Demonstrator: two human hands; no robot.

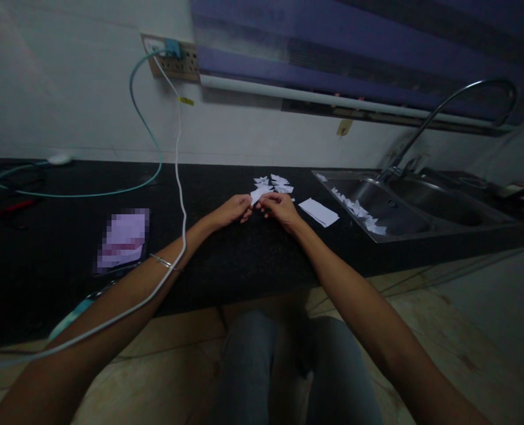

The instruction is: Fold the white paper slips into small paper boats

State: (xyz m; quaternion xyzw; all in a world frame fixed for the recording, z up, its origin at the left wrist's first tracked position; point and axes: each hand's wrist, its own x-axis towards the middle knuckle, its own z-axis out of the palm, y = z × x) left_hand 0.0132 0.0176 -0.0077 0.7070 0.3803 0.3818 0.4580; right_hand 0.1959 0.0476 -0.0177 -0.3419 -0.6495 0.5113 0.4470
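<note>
Both my hands meet over a black countertop (253,254). My left hand (233,211) and my right hand (278,208) pinch the same small white piece of paper (258,194) between their fingertips. Just behind it lie several small folded white paper pieces (274,183). A flat stack of white paper slips (318,212) rests to the right of my right hand.
A steel sink (421,206) with a curved tap (448,112) sits at the right, with paper scraps (359,209) in its left basin. A phone (124,239) lies at the left. A white cable (180,177) and a green cable (147,130) hang from a wall socket (173,59).
</note>
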